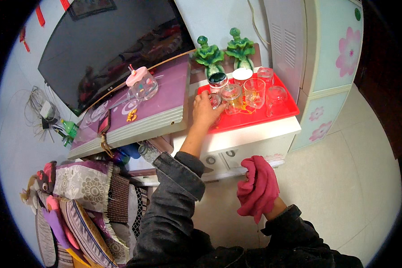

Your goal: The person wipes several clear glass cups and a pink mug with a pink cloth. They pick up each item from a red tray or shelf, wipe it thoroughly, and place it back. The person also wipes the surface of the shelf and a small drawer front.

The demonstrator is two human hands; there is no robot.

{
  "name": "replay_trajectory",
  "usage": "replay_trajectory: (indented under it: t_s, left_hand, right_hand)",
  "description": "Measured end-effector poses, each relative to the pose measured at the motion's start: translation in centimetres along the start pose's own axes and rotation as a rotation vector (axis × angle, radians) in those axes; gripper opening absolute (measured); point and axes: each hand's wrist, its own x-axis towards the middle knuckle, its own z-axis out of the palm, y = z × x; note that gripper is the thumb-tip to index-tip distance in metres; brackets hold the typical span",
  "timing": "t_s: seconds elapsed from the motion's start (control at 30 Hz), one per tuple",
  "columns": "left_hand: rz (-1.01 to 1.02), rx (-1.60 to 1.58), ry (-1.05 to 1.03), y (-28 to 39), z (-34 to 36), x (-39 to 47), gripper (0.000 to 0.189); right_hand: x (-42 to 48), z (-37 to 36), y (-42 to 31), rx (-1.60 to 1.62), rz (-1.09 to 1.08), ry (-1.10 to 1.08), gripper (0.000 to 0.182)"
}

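Observation:
My left hand [205,109] reaches to the left end of a red plastic tray [254,120], its thumb and fingers around a small clear glass [214,100]. Right beside that glass stands a lidded glass jar [232,97] with a yellowish tint. Further along the tray are a clear glass cup [254,92], an upturned glass mug [276,98], another glass [266,75], a dark-lidded jar [217,82] and a white-lidded container [242,75]. Low in front of the cabinet, a crumpled dark pink cloth [259,187] covers most of my right hand [246,177], which grips it.
Two green ceramic ornaments [209,55] stand behind the tray on the white cabinet [254,137]. Left of it, a purple-topped stand [167,87] bears a pink-lidded glass pitcher [143,83] and a phone [104,124] before a television [117,43]. Cushions [83,227] lie at lower left.

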Motion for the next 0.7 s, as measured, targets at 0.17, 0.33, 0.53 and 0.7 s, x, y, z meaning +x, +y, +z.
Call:
replay_trajectory:
  t_s: [0.17,0.33,0.53,0.7]
  left_hand:
    - [-0.023,0.02,0.004,-0.6,0.0,0.2,0.074]
    - [0.007,0.053,-0.002,-0.5,-0.2,-0.3,0.076]
    - [0.061,-0.133,0.07,-1.8,0.5,-0.1,0.07]
    - [0.039,-0.104,0.043,-1.2,0.0,-0.2,0.066]
  right_hand:
    - [0.1,-0.1,0.1,-0.175,-0.001,0.079,0.017]
    - [0.1,1.2,-0.2,-0.396,-0.003,0.16,0.016]
    - [0.7,0.3,0.3,-0.678,-0.058,0.151,0.019]
    - [0.8,-0.3,0.6,-0.712,-0.111,0.111,0.018]
